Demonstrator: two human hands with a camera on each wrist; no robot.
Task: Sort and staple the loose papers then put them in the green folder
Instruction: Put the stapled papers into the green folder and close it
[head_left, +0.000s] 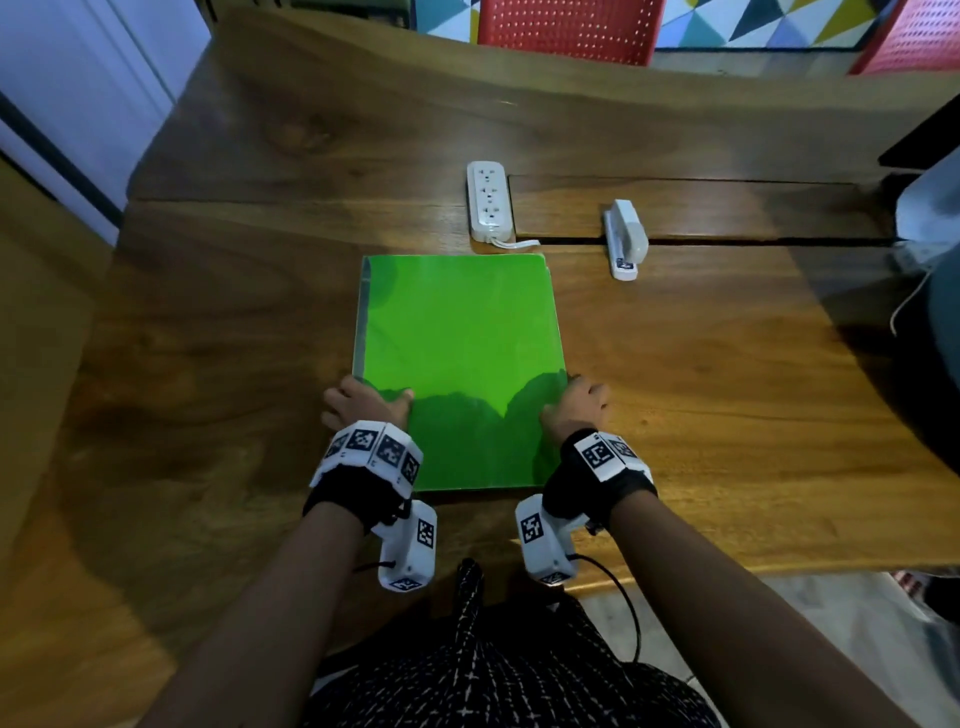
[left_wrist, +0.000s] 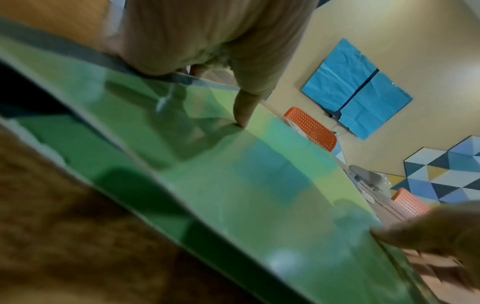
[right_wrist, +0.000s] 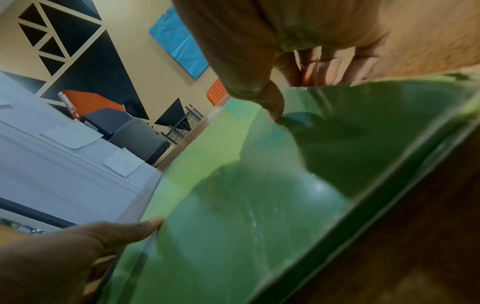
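The green folder (head_left: 457, 338) lies closed and flat on the wooden table (head_left: 727, 364), right in front of me. My left hand (head_left: 363, 405) grips its left edge near the front, thumb pressed on the cover (left_wrist: 233, 185) and fingers over the edge. My right hand (head_left: 576, 402) holds the right edge the same way, its thumb on the cover (right_wrist: 233, 205) and its fingers curled past the edge. A white stapler (head_left: 626, 239) sits behind the folder to the right, untouched. No loose paper shows outside the folder.
A white power strip (head_left: 488, 200) lies just behind the folder's far edge. Red chairs (head_left: 566, 26) stand beyond the table. A dark object with a white cable (head_left: 914, 291) crowds the right edge.
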